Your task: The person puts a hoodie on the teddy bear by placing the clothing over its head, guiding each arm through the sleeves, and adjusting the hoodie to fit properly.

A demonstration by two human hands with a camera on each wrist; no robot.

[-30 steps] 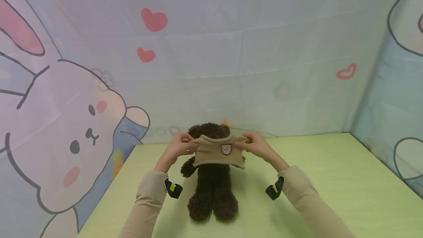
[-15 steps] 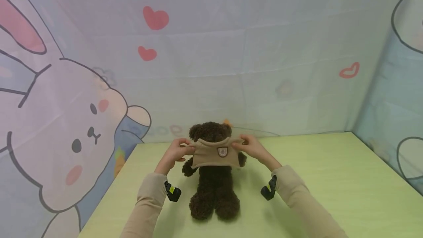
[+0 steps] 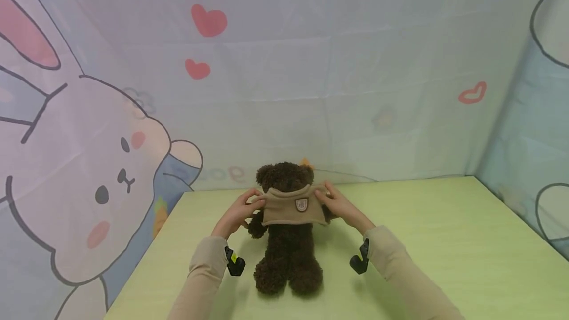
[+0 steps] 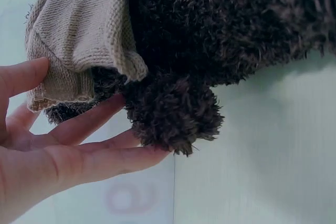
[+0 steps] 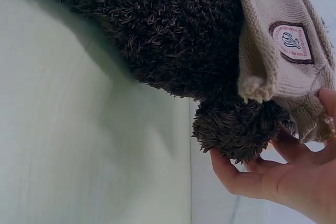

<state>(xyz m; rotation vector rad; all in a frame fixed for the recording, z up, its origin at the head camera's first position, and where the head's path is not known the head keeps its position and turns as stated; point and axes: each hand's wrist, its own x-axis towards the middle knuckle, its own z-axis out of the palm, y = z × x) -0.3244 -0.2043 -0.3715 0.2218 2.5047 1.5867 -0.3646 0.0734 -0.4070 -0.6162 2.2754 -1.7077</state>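
A dark brown curly teddy bear (image 3: 291, 251) is at the middle of the table, feet towards me. Across its chest, below the head, lies a small beige knitted sweater (image 3: 282, 207) with a shield-shaped patch (image 5: 292, 43). The left hand (image 3: 237, 214) pinches one short sleeve with its thumb in front, while its lower fingers touch the bear's paw (image 4: 176, 114). On the other side the right hand (image 3: 346, 207) pinches the opposite sleeve, its lower fingers under the other paw (image 5: 239, 129). Whether the bear's arms are inside the sleeves is hidden.
The light green table (image 3: 444, 241) ends at a fabric backdrop (image 3: 355, 63) printed with hearts and a large rabbit (image 3: 106, 162). Another fabric side (image 3: 524, 152) stands at the right. Both wrists wear a small black camera (image 3: 234, 262).
Both hands have drawn slightly closer to the bear's sides, with the sweater now sitting lower and showing more of the head. The fingers have shifted towards the paws.
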